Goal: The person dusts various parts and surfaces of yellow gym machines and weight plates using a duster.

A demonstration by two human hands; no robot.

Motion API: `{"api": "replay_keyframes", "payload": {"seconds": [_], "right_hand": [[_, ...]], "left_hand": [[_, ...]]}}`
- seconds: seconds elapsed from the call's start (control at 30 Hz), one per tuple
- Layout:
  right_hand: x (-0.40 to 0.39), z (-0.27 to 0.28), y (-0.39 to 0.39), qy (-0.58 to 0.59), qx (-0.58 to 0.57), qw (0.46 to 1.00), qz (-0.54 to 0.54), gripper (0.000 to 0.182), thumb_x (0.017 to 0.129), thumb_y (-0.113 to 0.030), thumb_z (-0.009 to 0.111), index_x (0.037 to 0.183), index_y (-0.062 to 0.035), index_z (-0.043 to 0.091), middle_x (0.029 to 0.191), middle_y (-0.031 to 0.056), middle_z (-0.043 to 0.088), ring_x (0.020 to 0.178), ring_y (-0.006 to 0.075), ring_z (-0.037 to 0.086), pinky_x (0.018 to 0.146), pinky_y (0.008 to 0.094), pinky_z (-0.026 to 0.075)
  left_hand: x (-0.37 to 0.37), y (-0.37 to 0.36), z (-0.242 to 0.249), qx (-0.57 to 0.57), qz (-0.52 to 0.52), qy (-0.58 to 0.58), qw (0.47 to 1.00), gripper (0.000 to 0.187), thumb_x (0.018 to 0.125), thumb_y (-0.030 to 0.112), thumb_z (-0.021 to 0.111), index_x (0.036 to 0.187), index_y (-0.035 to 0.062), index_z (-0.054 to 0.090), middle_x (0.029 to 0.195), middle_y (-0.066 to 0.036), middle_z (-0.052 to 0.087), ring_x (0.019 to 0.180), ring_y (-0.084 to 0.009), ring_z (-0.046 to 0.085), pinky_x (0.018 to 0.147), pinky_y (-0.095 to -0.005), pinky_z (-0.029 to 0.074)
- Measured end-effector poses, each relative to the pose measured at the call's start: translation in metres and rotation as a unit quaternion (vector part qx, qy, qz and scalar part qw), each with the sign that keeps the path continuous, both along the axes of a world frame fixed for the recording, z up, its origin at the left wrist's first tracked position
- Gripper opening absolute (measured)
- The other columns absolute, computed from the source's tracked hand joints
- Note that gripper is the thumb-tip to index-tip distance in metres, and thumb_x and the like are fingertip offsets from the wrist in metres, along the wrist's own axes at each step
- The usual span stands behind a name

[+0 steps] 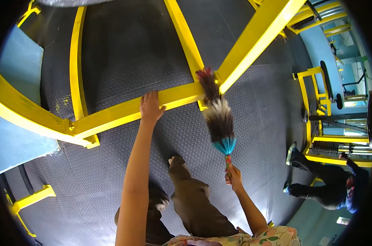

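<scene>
A feather duster with dark, white and reddish feathers, a teal collar and a patterned handle is in my right hand, whose fingers wrap round the handle. Its feathered tip lies against the yellow frame near the corner where a slanted beam meets the crossbar. My left hand rests on top of that crossbar, left of the duster, its fingers over the bar and the thumb apart.
Yellow beams stand on the black textured floor. A pale blue block is at the left. At the right are yellow gym machines and another person in dark trousers.
</scene>
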State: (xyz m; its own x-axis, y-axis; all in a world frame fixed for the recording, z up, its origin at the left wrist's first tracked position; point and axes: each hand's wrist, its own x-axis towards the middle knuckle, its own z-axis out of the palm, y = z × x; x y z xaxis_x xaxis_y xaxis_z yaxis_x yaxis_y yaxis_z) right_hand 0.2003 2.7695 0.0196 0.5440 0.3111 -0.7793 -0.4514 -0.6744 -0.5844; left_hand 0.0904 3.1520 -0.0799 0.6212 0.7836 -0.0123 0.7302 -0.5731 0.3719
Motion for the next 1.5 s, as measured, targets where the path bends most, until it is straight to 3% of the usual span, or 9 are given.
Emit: {"api": "replay_keyframes", "payload": {"seconds": [0.27,0.57,0.8,0.87,1.13,1.23,1.3,1.4,1.5], "right_hand": [[-0.031,0.102,-0.042,-0.022,0.073,0.984,-0.163,0.047,0.084,-0.051,0.043,0.072,-0.0054,0.045,0.045,0.0014,0.038,0.033,0.0088,0.032,0.031,0.0229,0.023],[0.07,0.25,0.077,0.013,0.063,0.995,-0.08,0.046,0.087,-0.047,0.04,0.067,-0.0057,0.042,0.044,-0.0014,0.033,0.033,0.0067,0.03,0.031,0.0222,0.022],[0.134,0.305,0.058,0.024,0.198,0.98,-0.017,0.044,0.085,-0.049,0.043,0.071,-0.0072,0.042,0.047,-0.0026,0.033,0.036,0.0045,0.027,0.032,0.0209,0.018],[0.141,0.286,0.04,0.097,0.158,0.983,-0.008,0.044,0.086,-0.048,0.042,0.07,-0.0072,0.042,0.047,-0.0017,0.035,0.035,0.0055,0.029,0.032,0.0206,0.02],[0.203,0.29,0.026,0.002,0.017,0.996,0.086,0.058,0.085,-0.051,0.042,0.06,0.0005,0.05,0.047,0.01,0.05,0.038,0.0144,0.05,0.033,0.0276,0.037],[0.231,0.331,0.047,-0.101,0.02,0.977,0.187,0.037,0.088,-0.033,0.046,0.087,0.0019,0.058,0.052,0.0103,0.051,0.045,0.0175,0.054,0.038,0.0288,0.042],[0.24,0.346,0.056,-0.546,0.151,0.733,0.377,0.04,0.084,-0.009,0.049,0.123,-0.0051,0.043,0.061,0.0112,0.05,0.052,0.0222,0.056,0.044,0.0298,0.047],[0.252,0.374,0.073,-0.489,0.304,0.76,0.303,0.07,0.075,0.007,0.049,0.136,-0.0129,0.021,0.066,0.0108,0.048,0.052,0.0229,0.055,0.045,0.0297,0.048],[0.242,0.339,0.073,-0.488,0.353,0.753,0.266,0.052,0.081,-0.001,0.049,0.129,-0.0082,0.032,0.065,0.0081,0.048,0.049,0.0158,0.051,0.043,0.0286,0.046]], "left_hand": [[-0.013,-0.01,0.109,-0.141,-0.049,0.007,0.989,0.068,0.075,0.045,0.06,0.12,-0.0028,0.04,0.116,-0.022,0.046,0.109,-0.0351,0.046,0.093,-0.0425,0.036],[0.142,0.01,0.374,-0.29,-0.096,-0.365,0.88,0.055,0.077,0.033,0.065,0.113,-0.0048,0.045,0.109,-0.02,0.054,0.098,-0.0243,0.056,0.083,-0.0284,0.043],[0.259,0.025,0.478,0.141,0.053,-0.435,0.888,0.08,0.065,0.041,0.073,0.113,-0.0116,0.038,0.107,-0.019,0.049,0.101,-0.0239,0.05,0.087,-0.032,0.04],[0.29,0.02,0.528,0.044,0.109,-0.564,0.818,0.086,0.061,0.041,0.076,0.116,-0.0101,0.034,0.106,-0.019,0.049,0.102,-0.0259,0.049,0.089,-0.0335,0.039],[0.356,0.057,0.556,0.15,0.178,-0.395,0.889,0.096,0.056,0.046,0.077,0.112,-0.0113,0.024,0.11,-0.028,0.047,0.101,-0.0361,0.05,0.09,-0.0386,0.039],[0.357,0.073,0.543,0.176,0.126,-0.396,0.892,0.08,0.067,0.037,0.074,0.108,-0.008,0.022,0.109,-0.029,0.045,0.101,-0.0352,0.049,0.09,-0.0372,0.038],[0.352,0.063,0.551,0.147,0.108,-0.377,0.908,0.075,0.07,0.032,0.072,0.109,-0.0077,0.021,0.111,-0.029,0.042,0.104,-0.0344,0.047,0.09,-0.037,0.037],[0.35,0.076,0.544,0.176,0.064,-0.388,0.902,0.073,0.071,0.029,0.072,0.108,-0.0072,0.022,0.113,-0.029,0.041,0.105,-0.0332,0.045,0.09,-0.0363,0.037],[0.356,0.06,0.555,0.126,0.101,-0.387,0.908,0.071,0.071,0.027,0.072,0.107,-0.0062,0.021,0.108,-0.026,0.041,0.103,-0.0303,0.045,0.088,-0.035,0.037]]}}
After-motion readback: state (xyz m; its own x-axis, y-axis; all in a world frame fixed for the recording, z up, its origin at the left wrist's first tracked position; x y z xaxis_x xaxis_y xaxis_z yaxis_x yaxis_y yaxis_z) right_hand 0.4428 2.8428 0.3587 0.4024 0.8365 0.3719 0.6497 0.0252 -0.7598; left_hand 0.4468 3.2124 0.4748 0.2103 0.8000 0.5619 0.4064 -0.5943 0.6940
